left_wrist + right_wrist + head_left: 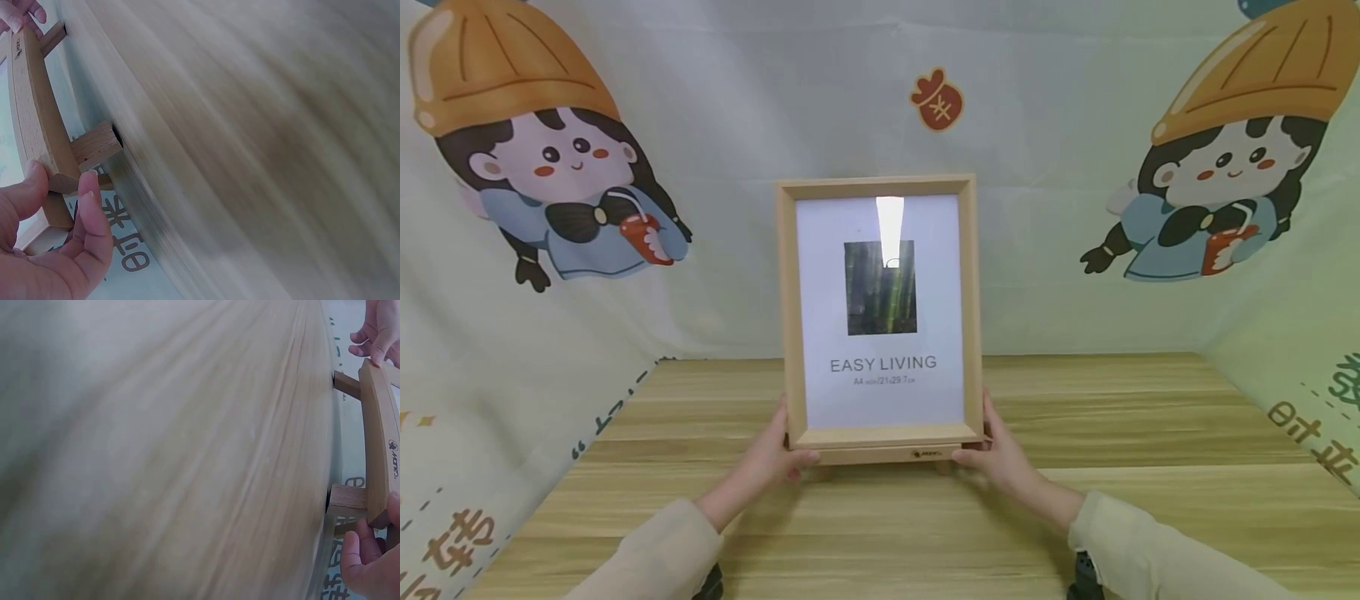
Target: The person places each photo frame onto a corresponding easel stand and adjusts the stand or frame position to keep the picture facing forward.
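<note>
A light wood picture frame (972, 308) stands upright facing me, with a small dark green picture and the words EASY LIVING on its white sheet. It rests on the logo-marked front ledge of a wooden tabletop easel (872, 457). My left hand (767, 457) holds the left end of that ledge, thumb in front and fingers curled behind at the corner. On the other end, my right hand (1006, 468) grips likewise with its thumb on the front. Two square easel feet (97, 145) show below the ledge in the left wrist view, dark at their tips, right at the tabletop.
The wood-grain table (1150, 433) spreads out on both sides of the frame. Behind it hangs a pale cloth backdrop (1060, 150) with cartoon figures and a red pouch print (937, 100). Cloth with lettering also borders the table on the left and right.
</note>
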A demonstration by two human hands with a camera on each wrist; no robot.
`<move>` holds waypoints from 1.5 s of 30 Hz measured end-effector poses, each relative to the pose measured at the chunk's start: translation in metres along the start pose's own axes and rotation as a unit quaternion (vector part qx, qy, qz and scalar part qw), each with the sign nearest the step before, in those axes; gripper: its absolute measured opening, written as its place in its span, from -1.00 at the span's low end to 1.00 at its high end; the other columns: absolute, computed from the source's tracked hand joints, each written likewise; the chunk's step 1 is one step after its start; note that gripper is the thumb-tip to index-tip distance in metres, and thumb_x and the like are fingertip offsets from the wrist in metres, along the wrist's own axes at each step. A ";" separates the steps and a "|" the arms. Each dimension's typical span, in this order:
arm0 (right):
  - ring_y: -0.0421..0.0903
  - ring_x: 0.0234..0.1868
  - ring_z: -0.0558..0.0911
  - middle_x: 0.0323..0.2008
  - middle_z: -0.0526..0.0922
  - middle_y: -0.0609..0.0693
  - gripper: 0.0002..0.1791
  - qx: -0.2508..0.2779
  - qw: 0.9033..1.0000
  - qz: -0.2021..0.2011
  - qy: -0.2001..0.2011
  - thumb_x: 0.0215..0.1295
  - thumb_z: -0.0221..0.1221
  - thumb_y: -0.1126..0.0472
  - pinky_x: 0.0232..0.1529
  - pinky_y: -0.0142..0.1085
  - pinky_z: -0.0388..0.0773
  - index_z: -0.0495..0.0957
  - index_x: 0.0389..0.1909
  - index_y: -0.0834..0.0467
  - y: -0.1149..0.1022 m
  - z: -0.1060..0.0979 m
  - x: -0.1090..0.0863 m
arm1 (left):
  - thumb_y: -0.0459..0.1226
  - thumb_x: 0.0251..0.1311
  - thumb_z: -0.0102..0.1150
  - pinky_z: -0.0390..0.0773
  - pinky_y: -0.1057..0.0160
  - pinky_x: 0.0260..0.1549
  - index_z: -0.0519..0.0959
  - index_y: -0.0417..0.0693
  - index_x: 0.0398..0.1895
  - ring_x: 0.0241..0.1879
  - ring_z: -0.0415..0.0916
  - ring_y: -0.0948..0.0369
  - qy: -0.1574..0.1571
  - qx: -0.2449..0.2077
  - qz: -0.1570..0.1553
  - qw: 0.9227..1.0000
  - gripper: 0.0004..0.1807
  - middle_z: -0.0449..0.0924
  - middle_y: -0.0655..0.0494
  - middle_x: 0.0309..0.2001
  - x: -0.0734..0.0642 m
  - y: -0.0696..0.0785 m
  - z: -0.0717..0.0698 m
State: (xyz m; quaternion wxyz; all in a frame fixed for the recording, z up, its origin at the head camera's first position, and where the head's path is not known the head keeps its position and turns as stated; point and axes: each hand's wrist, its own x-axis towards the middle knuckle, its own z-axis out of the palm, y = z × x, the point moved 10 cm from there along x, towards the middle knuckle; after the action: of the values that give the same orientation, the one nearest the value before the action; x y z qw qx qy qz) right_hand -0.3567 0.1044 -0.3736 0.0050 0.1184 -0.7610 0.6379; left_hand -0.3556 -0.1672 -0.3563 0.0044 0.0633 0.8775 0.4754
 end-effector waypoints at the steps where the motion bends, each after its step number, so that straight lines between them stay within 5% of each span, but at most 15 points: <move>1: 0.23 -0.01 0.47 0.18 0.20 0.48 0.14 0.002 1.000 0.001 0.000 -0.02 0.17 0.61 -0.04 -0.20 0.53 -0.39 0.42 0.14 0.000 -0.001 0.000 | -0.47 -0.01 0.25 0.56 0.22 -0.57 -0.28 0.02 0.44 -0.45 0.47 0.12 -0.001 0.000 0.000 1.000 0.08 0.48 -0.25 -0.19 0.000 0.000 0.001; 45: 0.29 0.02 0.45 0.17 0.15 0.52 0.12 -0.008 1.000 0.004 -0.006 0.06 0.10 0.61 -0.08 -0.23 0.56 -0.49 0.40 0.11 0.008 -0.043 -0.007 | -0.38 -0.01 0.28 0.54 0.23 -0.65 -0.29 -0.02 0.44 -0.62 0.43 0.12 -0.014 0.038 0.012 0.999 0.09 0.41 -0.44 -0.01 0.017 0.023 0.038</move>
State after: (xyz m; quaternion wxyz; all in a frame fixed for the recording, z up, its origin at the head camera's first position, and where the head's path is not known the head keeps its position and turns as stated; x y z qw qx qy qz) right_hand -0.3576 0.1483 -0.3740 -0.0013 0.1188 -0.7665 0.6311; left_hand -0.3672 -0.1215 -0.3573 0.0091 0.0805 0.8939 0.4409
